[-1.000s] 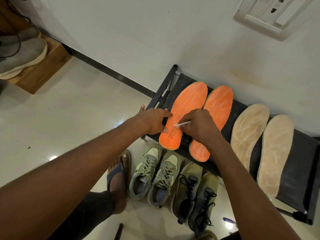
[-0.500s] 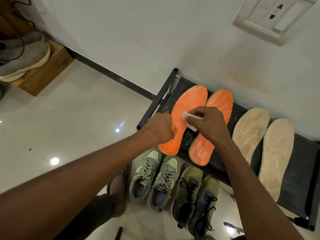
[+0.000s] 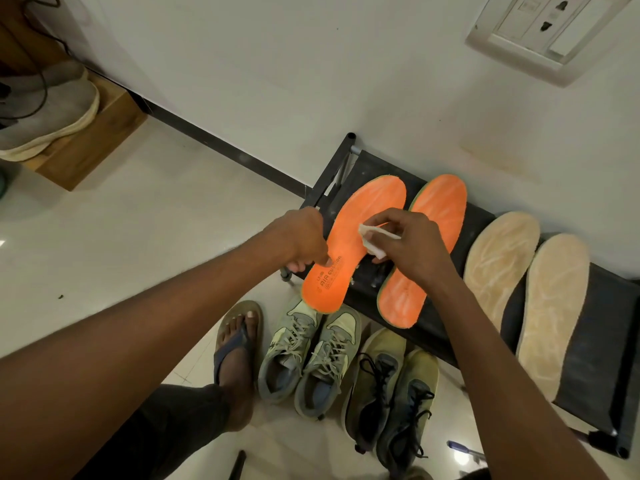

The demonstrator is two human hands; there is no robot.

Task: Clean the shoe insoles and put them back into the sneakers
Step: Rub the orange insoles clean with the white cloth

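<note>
Gripping a folded white cloth (image 3: 375,239) at mid-frame, the right hand (image 3: 412,247) is holding it on the left orange insole (image 3: 360,237). The left hand (image 3: 299,237) is curling over that insole's edge, pinning it on the black rack (image 3: 588,375). Two sneaker pairs (image 3: 346,372) are sitting below, on the floor.

Left hand (image 3: 301,242) fingers curled, pressing down; right hand (image 3: 414,249) pinching.

Low black fabric-topped metal-frame rack (image 3: 588,368): two orange foam insoles (image 3: 367,216) under the grip, two beige worn insoles (image 3: 498,261) right of it. Cream tiled floor (image 3: 138,244) below grip: grey-green laced sneakers (image 3: 304,355), olive black-laced sneakers (image 3: 391,393).
</note>
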